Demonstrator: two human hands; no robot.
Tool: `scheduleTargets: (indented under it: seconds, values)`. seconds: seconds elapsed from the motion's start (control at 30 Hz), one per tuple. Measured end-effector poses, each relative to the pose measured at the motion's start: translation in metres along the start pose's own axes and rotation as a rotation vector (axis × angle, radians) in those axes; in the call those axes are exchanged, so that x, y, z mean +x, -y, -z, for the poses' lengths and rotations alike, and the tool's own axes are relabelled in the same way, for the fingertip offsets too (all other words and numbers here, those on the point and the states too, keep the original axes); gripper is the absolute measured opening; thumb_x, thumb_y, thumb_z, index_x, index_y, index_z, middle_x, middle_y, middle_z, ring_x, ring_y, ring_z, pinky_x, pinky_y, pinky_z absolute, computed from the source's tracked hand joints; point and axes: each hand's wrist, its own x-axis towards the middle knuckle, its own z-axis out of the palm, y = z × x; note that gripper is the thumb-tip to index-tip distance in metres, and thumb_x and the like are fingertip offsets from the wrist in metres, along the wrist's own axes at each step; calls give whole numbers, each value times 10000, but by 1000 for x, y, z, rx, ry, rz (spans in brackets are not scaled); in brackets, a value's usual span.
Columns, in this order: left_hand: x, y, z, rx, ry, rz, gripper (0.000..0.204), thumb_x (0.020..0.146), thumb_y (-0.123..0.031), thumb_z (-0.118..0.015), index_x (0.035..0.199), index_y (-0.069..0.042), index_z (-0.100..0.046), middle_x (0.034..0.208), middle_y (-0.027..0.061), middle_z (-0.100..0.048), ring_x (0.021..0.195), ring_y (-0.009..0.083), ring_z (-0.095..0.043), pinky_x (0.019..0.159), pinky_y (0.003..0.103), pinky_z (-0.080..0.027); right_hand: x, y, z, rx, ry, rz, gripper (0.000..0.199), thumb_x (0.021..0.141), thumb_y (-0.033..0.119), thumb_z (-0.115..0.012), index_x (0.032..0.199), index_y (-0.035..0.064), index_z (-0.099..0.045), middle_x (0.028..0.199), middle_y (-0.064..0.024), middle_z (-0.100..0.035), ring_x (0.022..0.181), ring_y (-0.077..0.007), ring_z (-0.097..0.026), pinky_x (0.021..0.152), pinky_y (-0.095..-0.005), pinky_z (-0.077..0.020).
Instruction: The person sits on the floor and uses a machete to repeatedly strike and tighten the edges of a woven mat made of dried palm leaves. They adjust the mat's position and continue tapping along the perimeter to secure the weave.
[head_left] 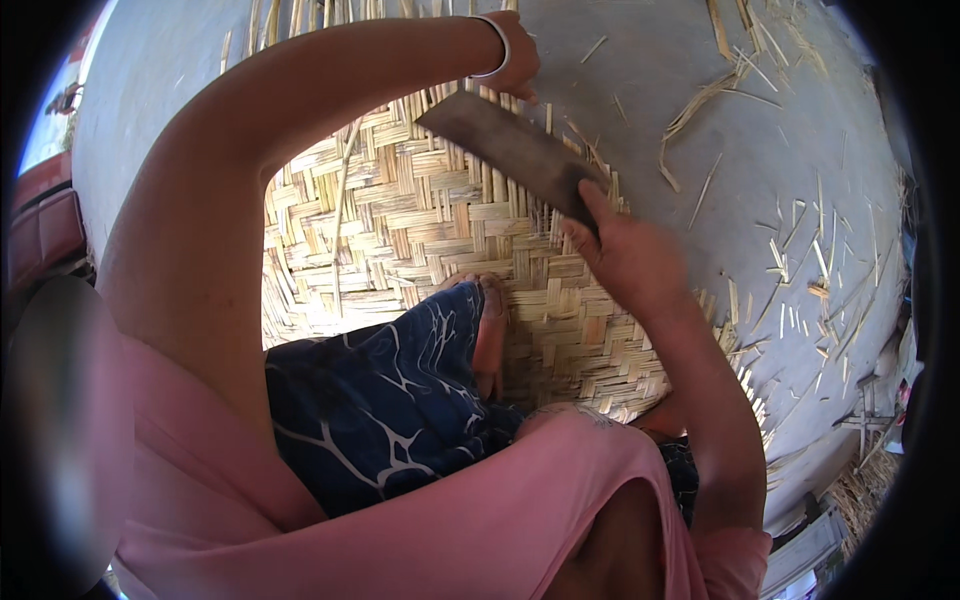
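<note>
A woven mat of split bamboo strips [400, 190] lies on the floor under my bare feet [490, 310], its loose strip ends sticking out past the weave at the far side. My right hand [635, 255] is closed around the dark grip end of a broad flat knife [510, 145], thumb and forefinger against it. The blade slants up and left over the mat's right far edge. Beyond the blade's tip, my left hand [515, 62], with a pale bangle at the wrist, reaches across the far edge with curled fingers. What its fingers pinch is hidden.
Cut slivers and strip scraps [820, 260] lie scattered over the grey floor [640, 90] at the right. Longer loose strips [700, 105] rest at the far right. A dark red seat [48, 230] stands at the left edge. Straw [870, 490] is heaped at the lower right.
</note>
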Motion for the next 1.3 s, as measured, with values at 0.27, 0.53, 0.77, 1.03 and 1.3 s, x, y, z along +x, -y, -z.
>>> scheduleTargets:
  seconds: [0.27,0.53,0.77,1.03,1.3]
  values:
    - [7,1,-26,-71,18,-11,351,798,-392,-581,999,-140,-719,1017,84,-695,987,280,-648,807,411,-509,21,0,-10,-85,13,-56,550,924,536,-433,1296,138,-505,697,-128,-666,622,-321,-652,547,-436,-512]
    - [17,-12,-51,-221,-15,-98,427,916,-479,-454,958,-139,-708,976,64,-638,1026,249,-556,909,434,-410,29,8,-24,-41,77,-96,548,928,521,-432,1312,136,-494,669,-138,-656,615,-317,-653,551,-435,-511]
    - [47,65,63,-459,-939,-287,351,853,-368,-509,972,-90,-687,952,167,-671,914,340,-635,794,432,-503,28,12,-15,77,-6,-57,538,934,488,-434,1291,91,-501,659,-150,-645,613,-334,-643,576,-441,-507]
    - [9,22,-36,-269,-97,111,381,947,-403,-405,1037,-126,-652,984,110,-673,1049,300,-598,921,507,-403,-16,3,10,99,88,-29,532,926,500,-452,1289,115,-509,669,-126,-649,613,-319,-645,574,-431,-510]
    - [-26,36,-51,46,-195,50,439,952,-478,-408,908,-154,-702,895,85,-678,963,261,-604,901,446,-403,5,33,9,98,141,39,517,919,491,-473,1283,124,-495,670,-130,-650,621,-322,-651,561,-443,-514]
